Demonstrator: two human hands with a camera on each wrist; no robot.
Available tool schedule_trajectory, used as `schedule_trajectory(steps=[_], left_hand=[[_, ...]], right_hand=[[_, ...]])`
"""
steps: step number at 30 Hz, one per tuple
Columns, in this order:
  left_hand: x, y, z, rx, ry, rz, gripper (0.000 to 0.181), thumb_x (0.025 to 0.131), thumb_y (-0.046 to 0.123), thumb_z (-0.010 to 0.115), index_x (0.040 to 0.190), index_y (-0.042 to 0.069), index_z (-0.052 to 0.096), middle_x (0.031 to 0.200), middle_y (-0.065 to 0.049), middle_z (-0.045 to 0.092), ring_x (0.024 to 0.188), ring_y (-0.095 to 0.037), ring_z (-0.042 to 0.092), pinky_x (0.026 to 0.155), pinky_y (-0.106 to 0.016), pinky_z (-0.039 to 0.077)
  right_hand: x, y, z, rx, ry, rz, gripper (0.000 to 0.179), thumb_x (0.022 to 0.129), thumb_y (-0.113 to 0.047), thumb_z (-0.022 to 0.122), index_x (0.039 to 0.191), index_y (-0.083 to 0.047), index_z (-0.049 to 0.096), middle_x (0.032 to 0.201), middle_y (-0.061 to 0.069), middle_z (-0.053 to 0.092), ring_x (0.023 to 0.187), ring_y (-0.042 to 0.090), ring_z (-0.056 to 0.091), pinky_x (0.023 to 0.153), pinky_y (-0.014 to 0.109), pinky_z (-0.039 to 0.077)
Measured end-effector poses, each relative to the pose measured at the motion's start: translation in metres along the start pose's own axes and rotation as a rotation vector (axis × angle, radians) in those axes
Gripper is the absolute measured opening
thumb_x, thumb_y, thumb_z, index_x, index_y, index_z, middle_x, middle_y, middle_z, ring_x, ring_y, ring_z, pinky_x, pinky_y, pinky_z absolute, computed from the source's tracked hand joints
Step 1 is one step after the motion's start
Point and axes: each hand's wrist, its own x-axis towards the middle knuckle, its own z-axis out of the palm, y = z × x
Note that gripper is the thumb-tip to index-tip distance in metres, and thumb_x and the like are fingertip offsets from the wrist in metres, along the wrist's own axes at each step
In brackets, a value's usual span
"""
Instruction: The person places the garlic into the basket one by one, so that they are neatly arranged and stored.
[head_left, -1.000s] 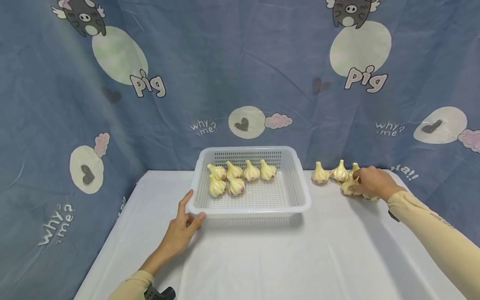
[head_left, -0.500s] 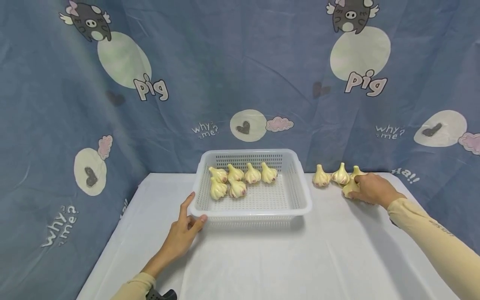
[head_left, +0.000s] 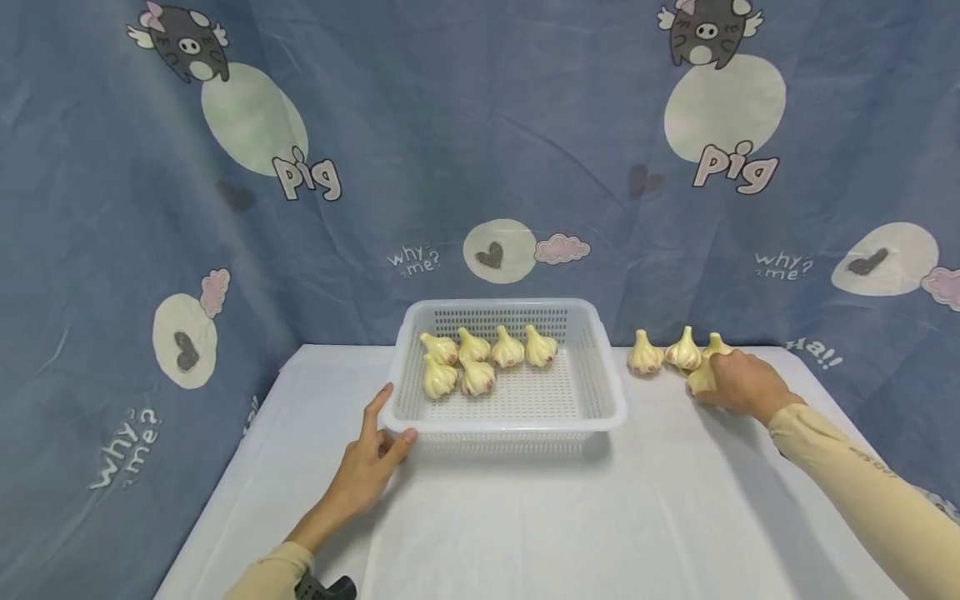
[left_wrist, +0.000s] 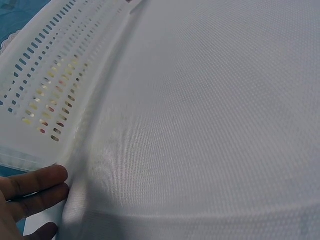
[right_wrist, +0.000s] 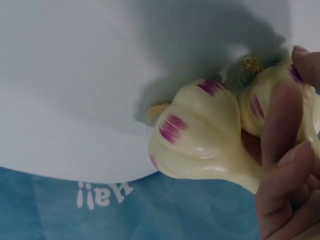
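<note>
A white slatted basket point(head_left: 517, 426) stands mid-table with several garlic bulbs point(head_left: 478, 377) grouped to its left and back. At its front left corner, my left hand point(head_left: 362, 468) rests its thumb and forefinger against the rim. In the left wrist view, other fingers point(left_wrist: 42, 182) extend toward the basket's lower edge. At the table's back right, my right hand point(head_left: 746, 385) grips a garlic bulb point(right_wrist: 257, 102) between thumb and fingers, as the right wrist view shows. A second purple-streaked garlic bulb point(right_wrist: 200, 132) lies right beside it, its neck running behind the fingers.
Left of the right hand, a garlic bulb point(head_left: 645, 354) and another garlic bulb point(head_left: 683, 350) stand near the back edge of the white-covered table point(head_left: 525, 525). A blue printed curtain point(head_left: 450, 150) hangs behind and along the sides.
The right hand has shifted slightly left and its fingers have closed around a garlic bulb, covering one that showed under the palm. The left hand stays at the basket corner.
</note>
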Motion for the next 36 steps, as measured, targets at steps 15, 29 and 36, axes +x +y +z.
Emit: schedule_trajectory(steps=[15,29,36], left_hand=[[0.001,0.001,0.000,-0.002,0.002,0.009,0.080,0.109,0.043,0.060,0.170,0.037,0.008,0.079,-0.004,0.070,0.068,-0.012,0.055,0.064,-0.028,0.044],[0.000,0.000,0.001,-0.008,0.004,0.012,0.080,0.109,0.042,0.059,0.170,0.037,0.007,0.080,-0.004,0.071,0.067,-0.012,0.057,0.063,-0.028,0.045],[0.000,0.000,0.000,-0.010,-0.006,0.008,0.080,0.110,0.043,0.059,0.170,0.037,0.006,0.080,-0.005,0.071,0.067,-0.014,0.058,0.063,-0.029,0.045]], right_hand=[[0.002,-0.009,-0.013,0.027,0.046,-0.125,0.044,0.083,-0.031,0.086,0.065,-0.019,0.049,0.063,-0.004,0.050,0.057,0.015,0.047,0.055,0.037,0.042],[0.015,-0.045,-0.048,0.032,0.163,-0.137,0.033,0.078,-0.035,0.086,0.074,-0.013,0.061,0.063,-0.002,0.053,0.056,0.020,0.050,0.051,0.039,0.041],[0.029,-0.072,-0.068,0.083,0.228,-0.118,0.036,0.078,-0.040,0.088,0.087,-0.010,0.071,0.063,-0.001,0.057,0.056,0.021,0.053,0.049,0.037,0.039]])
